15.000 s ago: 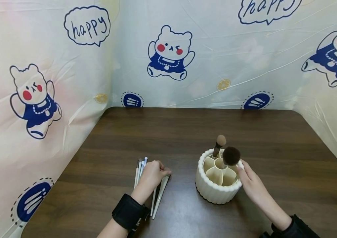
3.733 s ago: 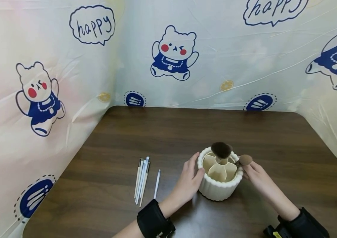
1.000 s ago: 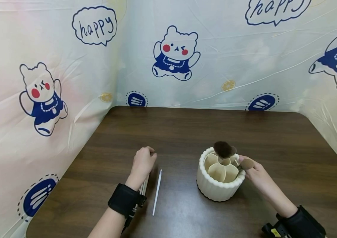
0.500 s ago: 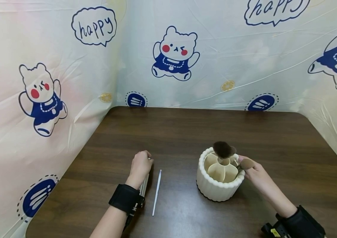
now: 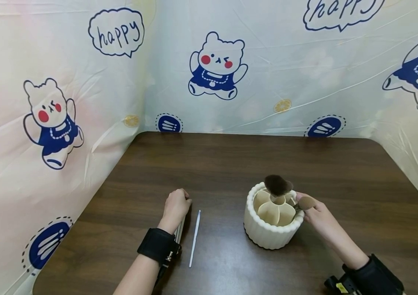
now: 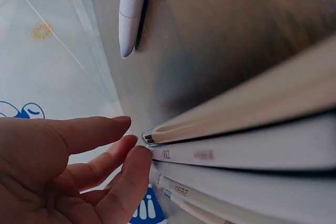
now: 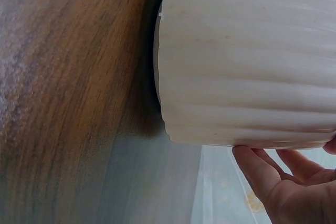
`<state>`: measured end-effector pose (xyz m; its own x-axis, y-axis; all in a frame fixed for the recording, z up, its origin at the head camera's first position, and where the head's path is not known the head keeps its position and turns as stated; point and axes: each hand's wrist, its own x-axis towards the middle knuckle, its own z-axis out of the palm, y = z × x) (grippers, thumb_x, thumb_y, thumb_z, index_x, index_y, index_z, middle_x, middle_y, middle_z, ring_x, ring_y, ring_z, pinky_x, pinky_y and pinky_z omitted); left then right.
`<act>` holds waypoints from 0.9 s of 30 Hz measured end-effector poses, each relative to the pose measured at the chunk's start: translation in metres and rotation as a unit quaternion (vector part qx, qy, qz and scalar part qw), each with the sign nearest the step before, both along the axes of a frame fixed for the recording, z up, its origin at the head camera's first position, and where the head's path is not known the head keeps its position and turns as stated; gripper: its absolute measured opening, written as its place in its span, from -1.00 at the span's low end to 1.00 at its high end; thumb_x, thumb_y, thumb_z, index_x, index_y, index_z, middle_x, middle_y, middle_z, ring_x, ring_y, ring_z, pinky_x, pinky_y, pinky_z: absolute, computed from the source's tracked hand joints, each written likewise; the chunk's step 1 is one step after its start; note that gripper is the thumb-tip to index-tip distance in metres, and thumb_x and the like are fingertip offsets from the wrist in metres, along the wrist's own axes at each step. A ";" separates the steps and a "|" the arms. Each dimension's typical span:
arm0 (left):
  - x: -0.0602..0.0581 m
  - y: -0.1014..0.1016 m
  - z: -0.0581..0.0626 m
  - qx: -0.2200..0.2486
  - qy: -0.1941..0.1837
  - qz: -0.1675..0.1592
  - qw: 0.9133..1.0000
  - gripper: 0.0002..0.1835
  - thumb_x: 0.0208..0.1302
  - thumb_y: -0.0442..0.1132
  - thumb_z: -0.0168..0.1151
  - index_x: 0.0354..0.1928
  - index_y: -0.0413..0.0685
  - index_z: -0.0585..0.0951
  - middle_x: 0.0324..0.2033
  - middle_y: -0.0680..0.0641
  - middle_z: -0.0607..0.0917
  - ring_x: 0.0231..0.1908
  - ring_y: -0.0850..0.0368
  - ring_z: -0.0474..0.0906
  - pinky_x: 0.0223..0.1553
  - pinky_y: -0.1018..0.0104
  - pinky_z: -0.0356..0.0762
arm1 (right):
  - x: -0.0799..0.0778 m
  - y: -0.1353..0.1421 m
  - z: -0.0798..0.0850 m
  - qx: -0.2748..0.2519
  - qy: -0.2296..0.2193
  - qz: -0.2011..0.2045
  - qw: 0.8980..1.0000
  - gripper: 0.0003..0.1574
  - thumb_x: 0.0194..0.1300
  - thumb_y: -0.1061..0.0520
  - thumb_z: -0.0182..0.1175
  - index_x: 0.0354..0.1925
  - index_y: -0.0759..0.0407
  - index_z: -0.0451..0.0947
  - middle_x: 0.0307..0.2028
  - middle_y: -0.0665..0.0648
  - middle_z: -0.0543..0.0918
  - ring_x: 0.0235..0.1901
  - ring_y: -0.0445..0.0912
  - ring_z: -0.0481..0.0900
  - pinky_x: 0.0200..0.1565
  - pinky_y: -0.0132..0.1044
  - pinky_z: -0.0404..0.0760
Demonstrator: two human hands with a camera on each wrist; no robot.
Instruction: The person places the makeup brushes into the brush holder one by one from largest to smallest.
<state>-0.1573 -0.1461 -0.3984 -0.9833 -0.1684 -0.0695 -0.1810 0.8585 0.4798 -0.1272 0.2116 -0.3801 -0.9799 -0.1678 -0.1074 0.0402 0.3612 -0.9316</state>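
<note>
My left hand [image 5: 174, 209] is at the far ends of several slim makeup brushes [image 5: 179, 229], partly covering them. In the left wrist view its thumb and fingers are apart, with a fingertip against the end of a white brush [image 6: 210, 155]. My right hand [image 5: 316, 213] grips the right rim of a cream ribbed brush holder [image 5: 273, 235]; its fingers touch the ribbed wall in the right wrist view. A big dark fluffy brush [image 5: 277, 185] stands in the holder, and a tan-headed brush [image 5: 306, 203] leans out at the right, near the right hand.
A single white slim brush [image 5: 195, 239] lies between the left hand and the holder. The dark wooden table [image 5: 231, 159] has a printed sheet [image 5: 260, 73] hanging behind it and at its sides. A black band [image 5: 158, 246] circles the left wrist.
Since 3.7 s ago the left hand has left the holder for the brushes, shifting slightly nearer over the last second. Against 15 s ago, the tan-headed brush sits right instead of back.
</note>
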 end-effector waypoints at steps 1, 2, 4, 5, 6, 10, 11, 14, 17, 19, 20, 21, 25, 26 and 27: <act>0.000 0.000 0.000 0.001 -0.001 0.000 1.000 -0.83 0.26 -0.35 0.21 -0.18 -0.31 0.64 -0.19 -0.26 0.70 -0.22 -0.12 0.63 -0.21 0.11 0.58 | 0.000 0.000 0.000 -0.001 0.000 0.000 1.000 -0.32 0.54 -0.05 -0.22 0.31 0.47 0.22 0.27 0.45 0.35 -0.11 -0.65 0.34 -0.09 -0.62 0.45; 0.000 0.000 -0.001 0.000 0.000 0.000 1.000 -0.83 0.26 -0.35 0.20 -0.17 -0.31 0.64 -0.19 -0.26 0.70 -0.22 -0.12 0.63 -0.21 0.11 0.59 | 0.000 0.000 0.000 -0.001 0.000 0.000 1.000 -0.32 0.54 -0.05 -0.22 0.31 0.47 0.22 0.27 0.46 0.35 -0.11 -0.65 0.34 -0.09 -0.62 0.45; -0.001 -0.001 -0.001 0.002 0.001 0.001 1.000 -0.83 0.27 -0.36 0.19 -0.16 -0.32 0.64 -0.18 -0.27 0.69 -0.21 -0.13 0.63 -0.20 0.10 0.59 | 0.000 0.000 0.000 0.002 0.000 0.001 1.000 -0.32 0.54 -0.06 -0.22 0.31 0.47 0.22 0.27 0.46 0.34 -0.11 -0.66 0.33 -0.10 -0.62 0.45; -0.001 -0.001 -0.002 0.002 0.004 0.002 1.000 -0.83 0.27 -0.37 0.18 -0.16 -0.33 0.63 -0.18 -0.27 0.69 -0.20 -0.14 0.63 -0.20 0.09 0.59 | 0.000 0.000 0.000 0.003 -0.001 0.000 1.000 -0.32 0.54 -0.05 -0.22 0.31 0.47 0.22 0.27 0.46 0.35 -0.11 -0.65 0.33 -0.10 -0.61 0.45; -0.001 -0.002 -0.002 0.000 0.009 0.002 1.000 -0.83 0.27 -0.38 0.18 -0.16 -0.34 0.63 -0.19 -0.28 0.69 -0.20 -0.15 0.63 -0.20 0.09 0.59 | 0.000 0.000 0.000 0.003 -0.001 0.000 1.000 -0.32 0.54 -0.05 -0.22 0.31 0.47 0.22 0.27 0.46 0.35 -0.12 -0.65 0.34 -0.10 -0.61 0.45; 0.000 -0.007 -0.001 -0.015 0.029 0.009 0.999 -0.87 0.25 -0.43 0.15 -0.24 -0.38 0.63 -0.26 -0.32 0.68 -0.25 -0.19 0.62 -0.23 0.05 0.58 | 0.000 0.000 0.000 0.003 -0.002 0.000 1.000 -0.33 0.54 -0.05 -0.21 0.31 0.47 0.22 0.27 0.46 0.35 -0.12 -0.65 0.34 -0.11 -0.61 0.46; 0.000 -0.009 -0.001 -0.020 0.032 0.011 0.999 -0.87 0.25 -0.44 0.13 -0.26 -0.39 0.63 -0.27 -0.33 0.67 -0.26 -0.20 0.61 -0.24 0.04 0.58 | 0.000 0.000 0.000 0.003 -0.003 0.000 1.000 -0.33 0.54 -0.04 -0.21 0.31 0.47 0.22 0.27 0.46 0.35 -0.12 -0.65 0.34 -0.10 -0.61 0.46; 0.001 -0.014 0.000 -0.030 0.032 0.018 0.999 -0.88 0.22 -0.47 0.10 -0.33 -0.39 0.62 -0.30 -0.35 0.67 -0.29 -0.21 0.61 -0.29 0.03 0.57 | 0.000 0.000 0.000 0.000 -0.003 -0.001 1.000 -0.32 0.54 -0.05 -0.22 0.31 0.47 0.22 0.27 0.46 0.35 -0.11 -0.65 0.34 -0.10 -0.62 0.45; 0.000 -0.019 0.000 -0.035 0.028 0.022 0.999 -0.85 0.20 -0.49 0.07 -0.45 -0.35 0.62 -0.34 -0.34 0.67 -0.33 -0.17 0.60 -0.35 0.05 0.55 | 0.000 0.000 0.000 -0.003 -0.002 -0.001 1.000 -0.32 0.54 -0.05 -0.22 0.31 0.47 0.22 0.27 0.46 0.35 -0.11 -0.65 0.34 -0.10 -0.62 0.45; -0.001 -0.020 0.000 -0.037 0.023 0.025 0.999 -0.76 0.19 -0.49 0.05 -0.62 -0.26 0.54 -0.43 -0.28 0.66 -0.41 -0.09 0.57 -0.40 0.10 0.51 | 0.000 0.000 0.000 -0.003 0.000 -0.001 1.000 -0.32 0.54 -0.05 -0.22 0.31 0.47 0.22 0.27 0.46 0.35 -0.11 -0.65 0.34 -0.09 -0.62 0.45; -0.001 -0.021 0.000 -0.036 0.021 0.025 0.999 -0.70 0.18 -0.49 0.02 -0.70 -0.20 0.48 -0.49 -0.22 0.64 -0.46 -0.03 0.51 -0.44 0.14 0.46 | 0.000 0.000 0.000 -0.002 0.000 -0.001 1.000 -0.32 0.54 -0.05 -0.22 0.31 0.48 0.23 0.27 0.46 0.35 -0.11 -0.65 0.34 -0.10 -0.62 0.45; -0.002 -0.021 0.000 -0.034 0.017 0.025 0.999 -0.64 0.18 -0.50 0.00 -0.76 -0.13 0.38 -0.56 -0.17 0.58 -0.50 0.01 0.44 -0.47 0.18 0.40 | 0.000 0.000 0.000 -0.002 0.001 -0.001 1.000 -0.32 0.54 -0.05 -0.22 0.30 0.48 0.23 0.26 0.46 0.35 -0.11 -0.65 0.34 -0.10 -0.62 0.45; -0.002 -0.021 0.001 -0.030 0.005 0.021 0.999 -0.54 0.18 -0.51 -0.07 -0.81 0.02 0.15 -0.69 0.00 0.32 -0.58 0.09 0.24 -0.54 0.29 0.21 | 0.000 0.000 0.000 0.000 0.003 -0.001 1.000 -0.33 0.54 -0.04 -0.22 0.30 0.48 0.23 0.26 0.46 0.36 -0.12 -0.64 0.35 -0.10 -0.62 0.45; -0.002 -0.021 0.001 -0.027 0.002 0.020 0.999 -0.52 0.18 -0.52 -0.08 -0.80 0.03 0.12 -0.71 0.02 0.25 -0.59 0.11 0.20 -0.55 0.31 0.16 | 0.000 0.000 -0.001 0.002 0.001 -0.002 1.000 -0.33 0.54 -0.03 -0.22 0.30 0.49 0.23 0.26 0.47 0.36 -0.12 -0.64 0.34 -0.10 -0.62 0.45; -0.002 -0.021 0.001 -0.026 -0.001 0.019 0.999 -0.52 0.18 -0.53 -0.09 -0.79 0.04 0.10 -0.71 0.04 0.19 -0.60 0.11 0.17 -0.56 0.32 0.13 | 0.000 0.000 0.000 0.004 0.000 -0.002 1.000 -0.33 0.54 -0.04 -0.22 0.30 0.48 0.22 0.26 0.47 0.36 -0.12 -0.65 0.34 -0.10 -0.62 0.45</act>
<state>-0.1590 -0.1672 -0.3976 -0.9761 -0.2083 -0.0614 -0.2140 0.8752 0.4339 -0.1276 0.2118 -0.3806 -0.9807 -0.1627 -0.1081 0.0411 0.3691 -0.9285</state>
